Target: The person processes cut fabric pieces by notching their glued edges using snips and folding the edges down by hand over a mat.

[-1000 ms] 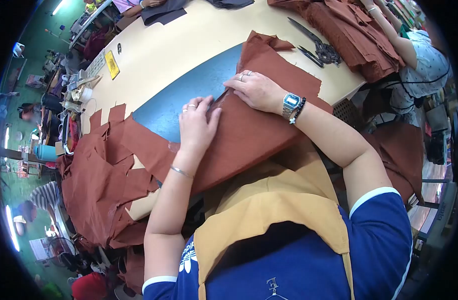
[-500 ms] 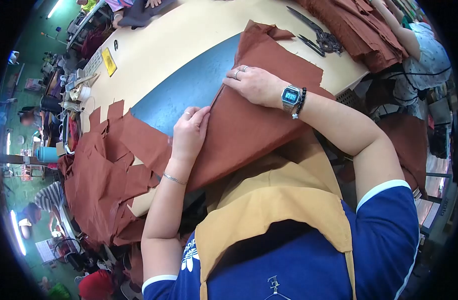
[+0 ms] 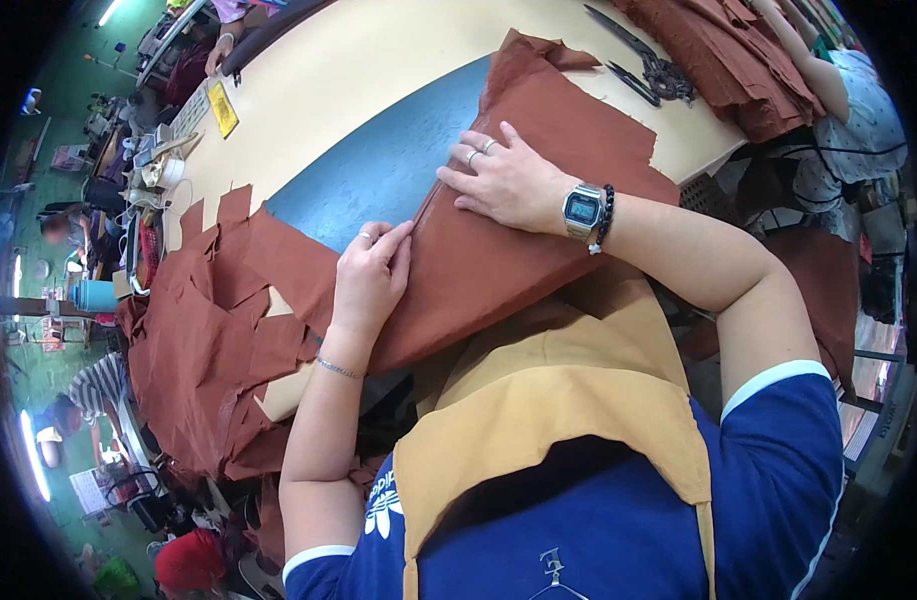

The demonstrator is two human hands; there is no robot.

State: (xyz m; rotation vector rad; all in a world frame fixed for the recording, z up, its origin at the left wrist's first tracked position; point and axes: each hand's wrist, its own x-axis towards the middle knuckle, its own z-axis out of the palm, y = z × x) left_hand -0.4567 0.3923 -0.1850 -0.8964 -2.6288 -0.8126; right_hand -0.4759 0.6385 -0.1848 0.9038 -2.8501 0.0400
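A rust-brown fabric piece [image 3: 539, 215] lies in front of me, partly over a blue sheet [image 3: 379, 150] and partly hanging over the table edge. My left hand [image 3: 372, 280] is closed in a pinch on the fabric's left edge, where a narrow fold or seam runs. Farther up that same edge, my right hand [image 3: 509, 180] rests flat on the cloth with its fingers apart, thumb lifted toward the far side. A heap of the same brown cloth [image 3: 194, 360] lies to the left of my left forearm.
Large scissors [image 3: 644, 55] and small black snips [image 3: 634, 85] lie at the far right of the cream table [image 3: 289, 105]. Another brown fabric pile [image 3: 719, 60] is beside a person [image 3: 859, 120]. A yellow object [image 3: 222, 108] sits far left, near another person's hand [image 3: 219, 55].
My right hand has slid slightly down the fabric edge and its fingers have spread. My left hand keeps its pinch. At the far left, the other person's hand and dark item have shifted.
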